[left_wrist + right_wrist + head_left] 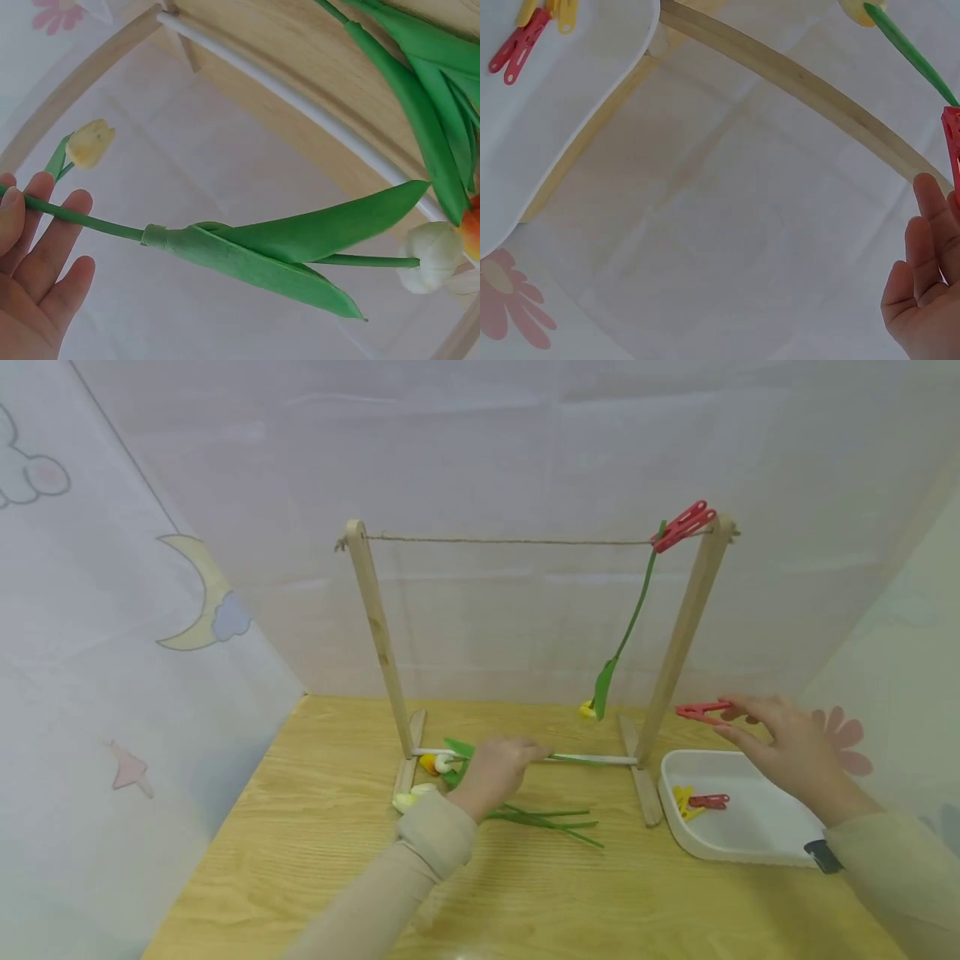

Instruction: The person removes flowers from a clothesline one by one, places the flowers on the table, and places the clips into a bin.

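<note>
My left hand point(491, 777) pinches the green stem of a white tulip point(431, 257) between thumb and forefinger. In the left wrist view the flower points right, its two leaves point(262, 259) spread along the stem. To the right, above the white tray point(750, 843), my right hand point(783, 739) grips a red clothespin point(701, 712) by its handle ends. Another red clothespin point(684, 527) fixes a yellow tulip point(633, 614) to the string point(510, 541), flower hanging downward. Under my left forearm more tulips lie on the table, their stems point(547, 820) pointing right.
A wooden frame with a left post point(378, 635) and a right post point(684, 635) carries the string. A white rod point(615, 760) joins its feet low down. Inside the tray lie yellow clothespins point(682, 802) and a red one point(710, 801). Printed cloth surrounds the table point(322, 877).
</note>
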`<act>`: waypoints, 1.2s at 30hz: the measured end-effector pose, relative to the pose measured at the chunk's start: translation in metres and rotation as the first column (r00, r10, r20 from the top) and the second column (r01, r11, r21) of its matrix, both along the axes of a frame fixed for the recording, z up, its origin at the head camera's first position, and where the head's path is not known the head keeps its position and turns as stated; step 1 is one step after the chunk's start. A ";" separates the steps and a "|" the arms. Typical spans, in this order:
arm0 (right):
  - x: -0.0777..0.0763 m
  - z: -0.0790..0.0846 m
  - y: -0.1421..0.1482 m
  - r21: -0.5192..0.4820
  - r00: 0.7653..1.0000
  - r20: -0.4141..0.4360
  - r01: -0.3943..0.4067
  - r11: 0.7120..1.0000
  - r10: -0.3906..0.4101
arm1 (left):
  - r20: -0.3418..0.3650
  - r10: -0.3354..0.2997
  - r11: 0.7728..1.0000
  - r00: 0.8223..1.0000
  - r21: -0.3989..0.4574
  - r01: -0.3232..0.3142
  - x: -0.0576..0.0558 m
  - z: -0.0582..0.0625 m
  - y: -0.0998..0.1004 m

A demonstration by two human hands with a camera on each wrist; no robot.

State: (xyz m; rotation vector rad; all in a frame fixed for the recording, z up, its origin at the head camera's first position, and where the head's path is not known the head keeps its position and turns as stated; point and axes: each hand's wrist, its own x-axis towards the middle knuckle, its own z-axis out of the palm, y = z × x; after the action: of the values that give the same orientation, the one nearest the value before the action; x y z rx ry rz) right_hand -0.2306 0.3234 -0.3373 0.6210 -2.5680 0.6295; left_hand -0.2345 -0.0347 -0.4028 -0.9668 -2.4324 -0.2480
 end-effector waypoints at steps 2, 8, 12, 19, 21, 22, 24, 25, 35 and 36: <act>0.000 -0.003 0.004 0.002 1.000 0.011 -0.004 1.000 0.004 | -0.003 0.008 1.000 1.000 -0.008 -0.008 0.000 -0.003 0.001; 0.000 -0.012 0.015 0.014 1.000 0.023 -0.009 1.000 0.009 | -0.018 0.031 0.998 0.999 -0.056 -0.032 0.001 -0.006 0.003; -0.001 -0.016 0.021 0.036 1.000 0.020 -0.012 0.999 0.011 | -0.032 0.046 0.990 0.998 -0.131 -0.049 0.004 -0.004 0.006; -0.001 -0.022 0.031 0.086 0.996 0.087 -0.017 0.996 0.009 | -0.041 0.046 0.973 0.998 -0.224 -0.054 0.005 -0.007 0.010; -0.001 -0.024 0.033 0.096 0.995 0.095 -0.012 0.995 0.003 | -0.056 0.040 0.969 0.998 -0.243 -0.053 0.004 -0.009 0.011; -0.001 -0.025 0.035 0.100 0.995 0.103 -0.013 0.995 0.003 | -0.064 0.036 0.967 0.997 -0.249 -0.051 0.003 -0.010 0.012; -0.002 -0.027 0.038 0.103 0.993 0.118 -0.014 0.995 0.002 | -0.077 0.031 0.965 0.997 -0.259 -0.050 0.003 -0.011 0.012; -0.003 -0.028 0.039 0.110 0.993 0.119 -0.016 0.994 0.003 | -0.081 0.029 0.964 0.996 -0.263 -0.050 0.003 -0.012 0.012; -0.008 -0.038 0.052 0.184 0.995 0.068 -0.079 0.980 0.067 | -0.057 0.057 0.934 0.997 -0.349 -0.073 0.001 -0.018 0.017; -0.009 -0.039 0.053 0.187 0.995 0.064 -0.086 0.978 0.075 | -0.049 0.062 0.932 0.997 -0.353 -0.076 0.001 -0.019 0.017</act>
State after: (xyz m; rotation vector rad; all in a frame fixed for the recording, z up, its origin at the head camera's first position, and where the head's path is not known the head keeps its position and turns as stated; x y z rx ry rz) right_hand -0.2394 0.3762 -0.3762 0.7844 -2.6877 0.4357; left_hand -0.2332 -0.0172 -0.4215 -1.0196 -2.5204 0.2433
